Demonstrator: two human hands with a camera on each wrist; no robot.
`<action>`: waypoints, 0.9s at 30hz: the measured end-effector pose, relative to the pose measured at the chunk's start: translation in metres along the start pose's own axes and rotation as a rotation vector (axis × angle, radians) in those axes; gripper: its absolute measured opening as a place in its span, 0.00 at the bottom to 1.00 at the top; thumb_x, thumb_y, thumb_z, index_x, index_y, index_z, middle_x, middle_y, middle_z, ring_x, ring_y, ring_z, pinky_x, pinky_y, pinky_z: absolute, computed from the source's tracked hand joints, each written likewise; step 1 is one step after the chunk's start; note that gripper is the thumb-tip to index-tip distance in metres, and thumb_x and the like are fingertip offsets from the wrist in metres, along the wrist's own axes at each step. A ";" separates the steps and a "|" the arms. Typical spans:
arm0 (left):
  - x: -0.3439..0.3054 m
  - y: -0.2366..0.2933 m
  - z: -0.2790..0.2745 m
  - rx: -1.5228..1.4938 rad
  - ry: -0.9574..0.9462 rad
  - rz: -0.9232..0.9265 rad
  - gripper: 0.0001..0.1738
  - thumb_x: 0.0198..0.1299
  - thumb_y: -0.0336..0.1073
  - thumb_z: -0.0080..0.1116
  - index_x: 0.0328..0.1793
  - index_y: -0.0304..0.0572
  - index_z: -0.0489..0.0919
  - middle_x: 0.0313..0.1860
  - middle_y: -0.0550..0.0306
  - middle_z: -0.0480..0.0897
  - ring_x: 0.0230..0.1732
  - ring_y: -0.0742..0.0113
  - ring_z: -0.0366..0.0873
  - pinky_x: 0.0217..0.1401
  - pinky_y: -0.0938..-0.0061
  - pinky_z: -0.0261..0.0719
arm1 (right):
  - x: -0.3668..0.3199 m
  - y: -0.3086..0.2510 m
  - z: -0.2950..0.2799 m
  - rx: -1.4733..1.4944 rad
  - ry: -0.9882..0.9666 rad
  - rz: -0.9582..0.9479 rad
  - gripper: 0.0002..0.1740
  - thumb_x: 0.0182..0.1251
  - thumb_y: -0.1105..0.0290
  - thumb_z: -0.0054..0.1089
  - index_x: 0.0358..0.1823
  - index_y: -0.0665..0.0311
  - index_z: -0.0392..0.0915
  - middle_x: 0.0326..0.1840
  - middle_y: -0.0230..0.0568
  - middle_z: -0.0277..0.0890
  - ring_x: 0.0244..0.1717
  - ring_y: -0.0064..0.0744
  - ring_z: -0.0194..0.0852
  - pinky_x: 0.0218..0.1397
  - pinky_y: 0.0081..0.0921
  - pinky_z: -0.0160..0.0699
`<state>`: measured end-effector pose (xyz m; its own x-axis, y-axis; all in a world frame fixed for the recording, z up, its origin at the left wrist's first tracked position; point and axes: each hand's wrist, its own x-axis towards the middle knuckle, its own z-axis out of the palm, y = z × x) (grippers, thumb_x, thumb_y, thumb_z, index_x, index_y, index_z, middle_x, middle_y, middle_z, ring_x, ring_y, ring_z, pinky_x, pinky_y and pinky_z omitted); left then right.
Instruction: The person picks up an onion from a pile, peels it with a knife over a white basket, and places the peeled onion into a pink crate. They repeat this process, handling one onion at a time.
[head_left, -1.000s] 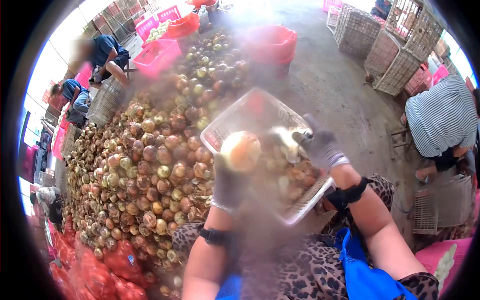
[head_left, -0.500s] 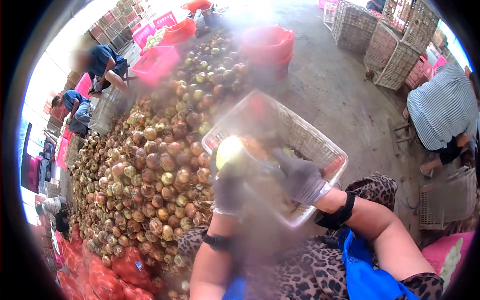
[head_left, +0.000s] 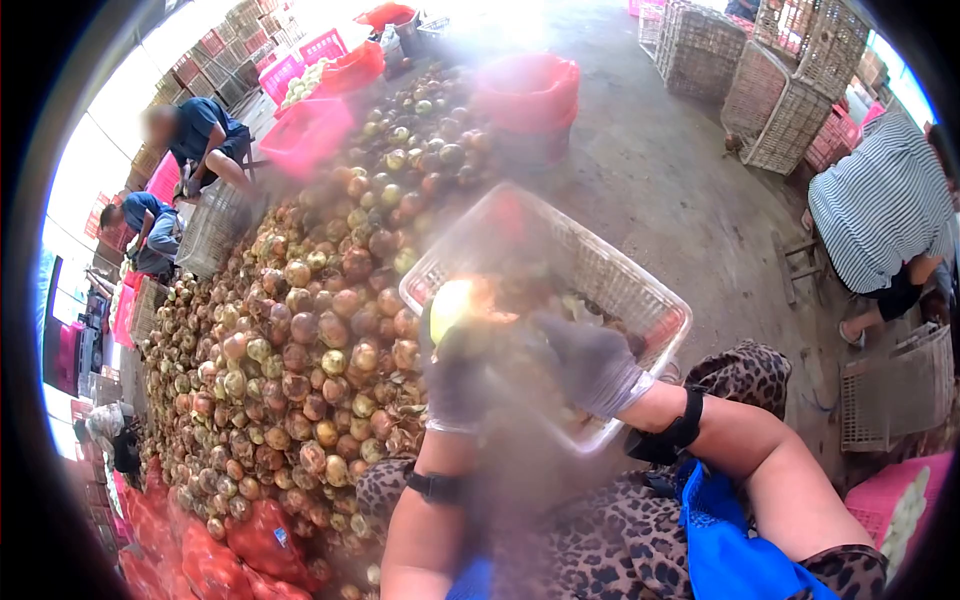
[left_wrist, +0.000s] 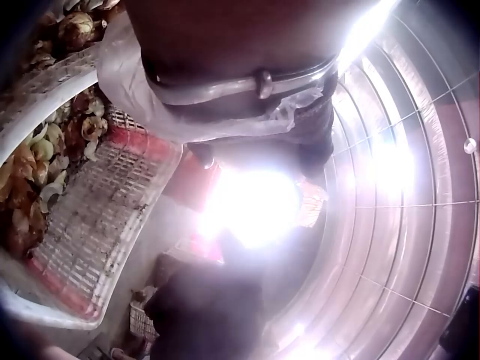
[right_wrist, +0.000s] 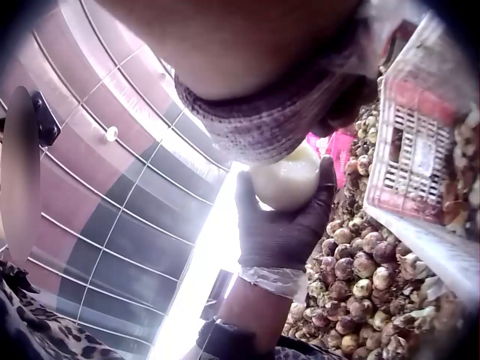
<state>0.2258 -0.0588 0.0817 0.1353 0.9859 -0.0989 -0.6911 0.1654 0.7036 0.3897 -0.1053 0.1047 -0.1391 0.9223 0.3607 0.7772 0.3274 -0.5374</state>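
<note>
My gloved left hand (head_left: pixel 457 375) grips a pale peeled onion (head_left: pixel 452 310) above the near left side of a white plastic basket (head_left: pixel 625 265). The right wrist view shows the left hand (right_wrist: pixel 277 236) cupping the onion (right_wrist: pixel 287 178) from below, fingers and thumb around its sides. My gloved right hand (head_left: pixel 597 367) is over the basket, close to the onion's right side; blur hides its fingertips and anything in them. Loose skins (left_wrist: pixel 45 161) lie inside the basket (left_wrist: pixel 97 214) in the left wrist view.
A large heap of unpeeled onions (head_left: pixel 300 350) spreads left of the basket. Red net bags (head_left: pixel 215 560) lie at lower left, and a red-lined bucket (head_left: pixel 527 100) stands beyond. Crates (head_left: pixel 700 55) and a person in a striped top (head_left: pixel 880 205) are at right; two seated people are at left.
Over the last second, my right hand has moved left and nearer the onion; a pale, blurred thing beside it earlier no longer shows. The left hand still grips the onion, its pale side showing more.
</note>
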 end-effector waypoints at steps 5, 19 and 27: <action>0.005 -0.001 -0.006 -0.042 -0.048 0.007 0.37 0.47 0.36 0.66 0.64 0.35 0.66 0.55 0.49 0.73 0.55 0.58 0.74 0.58 0.66 0.78 | 0.001 -0.001 -0.002 0.003 -0.024 0.041 0.08 0.63 0.63 0.56 0.36 0.58 0.76 0.32 0.42 0.74 0.29 0.41 0.76 0.30 0.36 0.73; 0.003 -0.007 -0.004 0.198 0.071 0.147 0.41 0.45 0.40 0.68 0.65 0.33 0.64 0.55 0.50 0.72 0.55 0.60 0.72 0.58 0.68 0.75 | 0.001 0.004 0.001 0.070 -0.108 0.106 0.10 0.65 0.60 0.54 0.40 0.56 0.79 0.30 0.51 0.77 0.32 0.51 0.78 0.35 0.41 0.75; 0.004 -0.004 -0.005 0.136 -0.040 0.068 0.42 0.44 0.40 0.68 0.66 0.33 0.63 0.57 0.48 0.72 0.56 0.58 0.72 0.62 0.64 0.73 | 0.005 0.055 0.038 0.708 -0.296 0.392 0.16 0.58 0.67 0.52 0.48 0.63 0.74 0.40 0.44 0.77 0.37 0.40 0.78 0.40 0.35 0.77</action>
<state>0.2260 -0.0551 0.0747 0.1215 0.9924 -0.0217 -0.5977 0.0906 0.7966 0.4084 -0.0751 0.0475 -0.1716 0.9789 -0.1109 0.2509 -0.0655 -0.9658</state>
